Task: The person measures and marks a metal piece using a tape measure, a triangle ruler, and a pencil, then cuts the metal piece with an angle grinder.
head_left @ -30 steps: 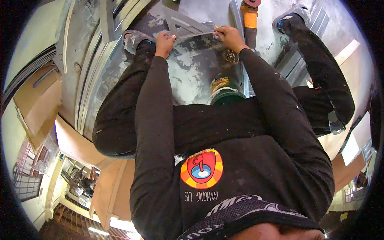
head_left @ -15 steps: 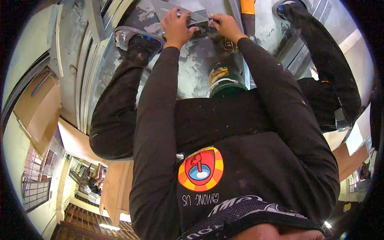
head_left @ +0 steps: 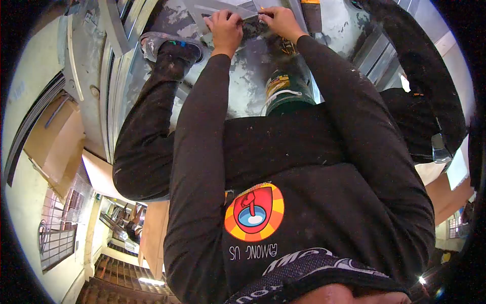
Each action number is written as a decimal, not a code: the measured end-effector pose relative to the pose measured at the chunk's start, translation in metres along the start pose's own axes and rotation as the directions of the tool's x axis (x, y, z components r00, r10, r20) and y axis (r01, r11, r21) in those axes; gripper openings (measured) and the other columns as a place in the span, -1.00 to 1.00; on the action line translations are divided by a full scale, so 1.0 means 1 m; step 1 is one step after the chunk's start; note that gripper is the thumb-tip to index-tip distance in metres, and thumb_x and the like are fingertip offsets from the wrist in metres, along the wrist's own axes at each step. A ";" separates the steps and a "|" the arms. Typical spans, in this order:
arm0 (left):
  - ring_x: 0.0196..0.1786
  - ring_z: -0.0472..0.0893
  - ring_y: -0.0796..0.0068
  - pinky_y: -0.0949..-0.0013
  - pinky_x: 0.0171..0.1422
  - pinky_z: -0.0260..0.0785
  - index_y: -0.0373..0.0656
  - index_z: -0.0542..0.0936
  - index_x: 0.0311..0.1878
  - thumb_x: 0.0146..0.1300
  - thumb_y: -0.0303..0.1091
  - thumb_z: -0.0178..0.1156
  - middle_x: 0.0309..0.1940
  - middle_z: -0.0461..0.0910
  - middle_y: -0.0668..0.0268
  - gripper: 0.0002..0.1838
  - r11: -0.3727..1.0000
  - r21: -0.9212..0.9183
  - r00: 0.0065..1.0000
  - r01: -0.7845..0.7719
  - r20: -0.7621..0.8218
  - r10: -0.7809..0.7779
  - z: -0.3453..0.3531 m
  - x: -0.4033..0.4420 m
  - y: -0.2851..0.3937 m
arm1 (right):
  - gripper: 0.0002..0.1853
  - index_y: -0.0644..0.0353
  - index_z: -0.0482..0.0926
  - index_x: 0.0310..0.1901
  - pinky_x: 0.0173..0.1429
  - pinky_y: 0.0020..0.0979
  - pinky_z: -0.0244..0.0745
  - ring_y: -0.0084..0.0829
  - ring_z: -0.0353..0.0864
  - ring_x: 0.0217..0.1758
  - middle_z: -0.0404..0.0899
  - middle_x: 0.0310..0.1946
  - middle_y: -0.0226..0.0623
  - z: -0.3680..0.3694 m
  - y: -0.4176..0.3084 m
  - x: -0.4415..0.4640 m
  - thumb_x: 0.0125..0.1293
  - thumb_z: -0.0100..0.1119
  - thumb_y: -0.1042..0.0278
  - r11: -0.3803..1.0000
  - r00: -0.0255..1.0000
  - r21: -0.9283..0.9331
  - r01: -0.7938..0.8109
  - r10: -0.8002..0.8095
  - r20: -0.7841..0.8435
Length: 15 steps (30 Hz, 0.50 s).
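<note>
My left hand [head_left: 226,31] is on a flat grey triangular metal piece [head_left: 215,9] at the top of the view. Its fingers are bent over the piece, and the thumb points right. Beside it, my right hand [head_left: 279,21] pinches a thin yellow-ended pencil [head_left: 262,8] close to the piece's right side. The pencil's lower part is hidden by the fingers. Under both hands is a grey, paint-smeared metal sheet [head_left: 243,86].
A dark green bucket [head_left: 291,104] with a yellow label and white handle stands between my legs. Long metal profiles [head_left: 112,86] are on the left, with more metal lengths [head_left: 377,63] on the right. An orange and brown object [head_left: 312,15] is at the top edge.
The view has tilted, so hands and bucket sit higher or slightly shifted in the frame. My left thumb has drawn in closer to its fingers. Both hands stay at the metal piece.
</note>
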State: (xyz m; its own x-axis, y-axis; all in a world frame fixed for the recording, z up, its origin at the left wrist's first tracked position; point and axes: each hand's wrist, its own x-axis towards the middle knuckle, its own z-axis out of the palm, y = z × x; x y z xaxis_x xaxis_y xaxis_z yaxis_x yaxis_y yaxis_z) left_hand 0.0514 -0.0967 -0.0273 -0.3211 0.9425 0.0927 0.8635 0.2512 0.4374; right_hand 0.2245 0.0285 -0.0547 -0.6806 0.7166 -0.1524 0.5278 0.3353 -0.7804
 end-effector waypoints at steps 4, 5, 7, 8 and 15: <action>0.18 0.46 0.06 -0.63 0.46 -0.10 0.06 0.68 -0.29 0.05 -0.35 0.41 -0.10 0.57 0.39 -0.86 0.999 -0.049 1.000 0.017 0.000 -0.017 0.003 -0.001 -0.001 | -0.69 0.08 0.78 -0.05 -0.02 -0.27 0.64 -0.17 0.78 -0.16 0.76 -0.18 -0.10 0.005 0.006 -0.003 0.28 0.40 0.10 0.997 0.999 0.057 -0.054 0.054 0.006; 0.18 0.46 0.06 -0.63 0.46 -0.10 0.06 0.68 -0.29 0.05 -0.35 0.41 -0.10 0.57 0.39 -0.86 0.999 -0.049 1.000 0.015 0.004 -0.015 0.004 -0.001 -0.002 | -0.69 0.08 0.78 -0.06 -0.02 -0.27 0.64 -0.17 0.78 -0.17 0.76 -0.18 -0.10 0.005 0.005 -0.003 0.27 0.40 0.09 0.998 0.999 0.043 -0.040 0.040 -0.005; 0.19 0.45 0.06 -0.61 0.44 -0.06 0.06 0.68 -0.29 0.07 -0.35 0.40 -0.09 0.58 0.39 -0.87 1.000 -0.020 1.000 0.005 -0.006 -0.005 0.004 -0.001 -0.002 | -0.69 0.08 0.79 -0.07 -0.04 -0.28 0.64 -0.18 0.77 -0.19 0.76 -0.19 -0.10 0.006 0.001 -0.006 0.27 0.41 0.08 0.996 0.996 0.065 -0.057 0.062 -0.070; 0.19 0.45 0.06 -0.61 0.44 -0.06 0.06 0.68 -0.29 0.07 -0.35 0.40 -0.09 0.58 0.39 -0.87 1.000 -0.019 1.000 0.004 -0.004 -0.004 0.004 -0.001 -0.002 | -0.68 0.09 0.79 -0.07 -0.06 -0.28 0.64 -0.18 0.77 -0.21 0.76 -0.20 -0.11 0.006 -0.001 -0.008 0.27 0.41 0.07 0.994 0.988 0.085 -0.072 0.082 -0.133; 0.16 0.46 0.02 -0.57 0.40 0.00 0.06 0.67 -0.26 0.06 -0.35 0.36 -0.08 0.59 0.37 -0.85 1.000 0.009 1.000 -0.003 0.005 0.003 0.002 0.001 0.001 | -0.68 0.08 0.79 -0.09 -0.12 -0.28 0.62 -0.18 0.75 -0.29 0.75 -0.25 -0.11 0.008 -0.010 -0.017 0.26 0.41 0.04 0.995 0.984 0.089 -0.052 0.066 -0.162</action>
State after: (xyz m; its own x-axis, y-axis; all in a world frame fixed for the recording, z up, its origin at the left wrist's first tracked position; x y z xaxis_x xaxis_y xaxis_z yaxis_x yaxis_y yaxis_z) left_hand 0.0524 -0.0947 -0.0291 -0.3169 0.9442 0.0896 0.8677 0.2504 0.4295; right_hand 0.2262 0.0081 -0.0490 -0.5525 0.8270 -0.1034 0.5152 0.2414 -0.8224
